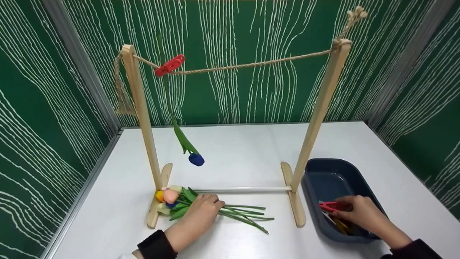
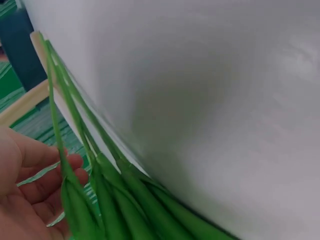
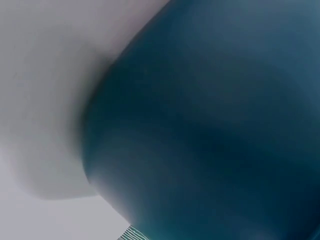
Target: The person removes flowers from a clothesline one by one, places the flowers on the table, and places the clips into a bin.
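Observation:
My left hand (image 1: 205,210) lies over a bunch of artificial tulips on the white table. In the left wrist view, thumb and curled fingers meet at one green stem (image 2: 54,110), pinching it beside the others. Pink, yellow, cream and blue blooms (image 1: 170,196) point left. At the dark blue bin, my right hand (image 1: 363,212) pinches a red clothespin (image 1: 327,205) above several other clothespins (image 1: 341,226). The bin wall (image 3: 200,125) fills most of the right wrist view, hiding that hand. A blue tulip (image 1: 196,159) hangs bloom-down from the rope, held by another red clothespin (image 1: 170,65).
Two wooden posts (image 1: 142,118) carry the sagging rope (image 1: 251,65) across the table. A pale crossbar (image 1: 240,189) joins their feet low down. The blue bin (image 1: 332,163) stands just right of the right post (image 1: 320,115). Green walls with white streaks enclose the table.

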Tool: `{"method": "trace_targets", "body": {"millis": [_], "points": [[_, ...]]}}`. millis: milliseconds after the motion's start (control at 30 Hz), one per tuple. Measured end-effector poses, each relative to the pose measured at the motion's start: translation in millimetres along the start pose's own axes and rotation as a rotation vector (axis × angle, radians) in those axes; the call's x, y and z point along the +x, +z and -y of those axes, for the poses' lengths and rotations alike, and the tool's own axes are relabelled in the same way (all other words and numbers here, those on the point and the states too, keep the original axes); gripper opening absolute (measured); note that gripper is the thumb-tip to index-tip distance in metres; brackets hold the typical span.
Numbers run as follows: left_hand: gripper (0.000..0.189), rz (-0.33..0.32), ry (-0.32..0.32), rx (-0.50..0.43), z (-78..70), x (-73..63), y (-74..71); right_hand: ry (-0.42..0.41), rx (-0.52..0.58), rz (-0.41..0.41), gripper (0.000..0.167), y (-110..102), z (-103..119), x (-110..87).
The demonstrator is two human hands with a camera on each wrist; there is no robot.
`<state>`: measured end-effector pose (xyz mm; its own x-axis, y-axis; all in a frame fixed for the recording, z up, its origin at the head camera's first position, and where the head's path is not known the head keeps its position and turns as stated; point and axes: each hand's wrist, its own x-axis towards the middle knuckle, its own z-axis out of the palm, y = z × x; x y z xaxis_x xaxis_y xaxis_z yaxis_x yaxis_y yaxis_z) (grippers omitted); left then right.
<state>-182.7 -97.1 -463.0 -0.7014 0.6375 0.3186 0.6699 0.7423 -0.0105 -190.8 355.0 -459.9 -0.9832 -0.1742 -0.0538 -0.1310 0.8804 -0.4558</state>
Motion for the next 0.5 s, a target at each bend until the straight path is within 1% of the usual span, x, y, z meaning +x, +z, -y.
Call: {"method": "trace_targets", "body": {"millis": [133,167,233,267,300,500], "points": [[0.028,-0.013,0.004,-0.011,2.6,3.1,-13.2,-0.039,0.000,-0.003,0.035,-3.9,1.3,-2.0],[0.029,-0.025,-0.001,-0.018,3.6,4.4,-18.1,-0.059,-0.002,-0.009,0.035,-5.5,2.0,-2.6],[0.028,-0.076,-0.012,-0.029,6.0,7.2,-29.3,-0.085,-0.014,-0.026,0.035,-8.7,4.3,-4.1],[0.028,-0.112,-0.018,-0.039,7.4,8.7,-35.8,-0.096,-0.019,-0.032,0.035,-10.6,5.9,-4.8],[0.027,-0.163,-0.023,-0.047,8.9,10.4,-42.1,-0.108,-0.023,-0.038,0.036,-12.6,7.5,-5.5],[0.028,-0.501,-0.037,-0.094,21.9,19.4,-85.6,-0.115,-0.009,-0.049,0.040,-25.1,23.5,-9.1]]}}
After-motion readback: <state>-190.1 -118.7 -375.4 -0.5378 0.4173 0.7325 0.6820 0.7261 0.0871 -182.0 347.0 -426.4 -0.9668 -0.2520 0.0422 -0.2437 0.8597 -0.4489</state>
